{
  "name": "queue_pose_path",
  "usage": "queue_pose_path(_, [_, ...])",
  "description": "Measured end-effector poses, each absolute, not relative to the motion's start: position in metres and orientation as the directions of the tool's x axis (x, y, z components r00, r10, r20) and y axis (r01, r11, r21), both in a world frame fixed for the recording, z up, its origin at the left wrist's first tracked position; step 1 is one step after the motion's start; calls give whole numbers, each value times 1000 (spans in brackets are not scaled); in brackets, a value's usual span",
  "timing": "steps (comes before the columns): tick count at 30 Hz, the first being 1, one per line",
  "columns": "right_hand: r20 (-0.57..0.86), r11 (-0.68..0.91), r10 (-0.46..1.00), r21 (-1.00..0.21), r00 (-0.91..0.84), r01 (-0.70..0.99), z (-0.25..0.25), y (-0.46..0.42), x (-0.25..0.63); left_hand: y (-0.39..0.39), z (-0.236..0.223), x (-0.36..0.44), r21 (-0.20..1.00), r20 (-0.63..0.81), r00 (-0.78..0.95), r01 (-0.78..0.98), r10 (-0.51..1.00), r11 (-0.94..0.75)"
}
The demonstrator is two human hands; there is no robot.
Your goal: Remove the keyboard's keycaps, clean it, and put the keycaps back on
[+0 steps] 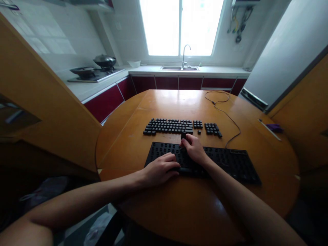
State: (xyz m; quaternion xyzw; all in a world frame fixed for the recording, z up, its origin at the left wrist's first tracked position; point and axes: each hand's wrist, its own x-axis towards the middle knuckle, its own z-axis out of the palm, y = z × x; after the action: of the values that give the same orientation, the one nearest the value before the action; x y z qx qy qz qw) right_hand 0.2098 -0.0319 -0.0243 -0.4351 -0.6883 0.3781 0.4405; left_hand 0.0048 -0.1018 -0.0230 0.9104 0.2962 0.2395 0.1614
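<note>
A black keyboard [225,160] with its keycaps off over much of its face lies slanted on the wooden table. My left hand [160,169] holds its near left part, the fingers bent over the front edge and the thumb low by the table. Over the middle of the keyboard, my right hand [193,147] is closed on a small black keycap puller [183,135], its flat end sticking up past the fingers. The puller's lower end is mostly hidden by the hand. Just beyond, black keycaps [169,125] lie in keyboard order, with one single keycap [199,132] apart.
A number-pad group of keycaps [212,129] lies to the right. The keyboard cable [234,121] loops toward the far table edge. A purple item [274,127] and a thin pale stick [269,130] lie at the right. Beyond the table [120,136] stand a sink [171,68] and a stove [102,75].
</note>
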Motion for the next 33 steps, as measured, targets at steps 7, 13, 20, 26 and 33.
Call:
queue_pose_path(7, [272,328,935,-906,-227,268,-26,-32,210,-105,-26,6,495,313,695,463,648,-735])
queue_pose_path(13, [273,328,936,-906,-223,268,-28,-31,211,-105,-26,6,508,335,675,458,657,-729])
queue_pose_path(20, [272,323,938,-910,-214,261,-26,-31,211,-104,-24,7,523,360,666,436,653,-732])
queue_pose_path(26, [271,323,938,-909,-218,262,-25,-32,210,-105,-15,7,629,449,518,395,728,-669])
queue_pose_path(33, [275,323,938,-914,-211,247,-27,-29,211,-89,27,-5,694,561,255,373,787,-616])
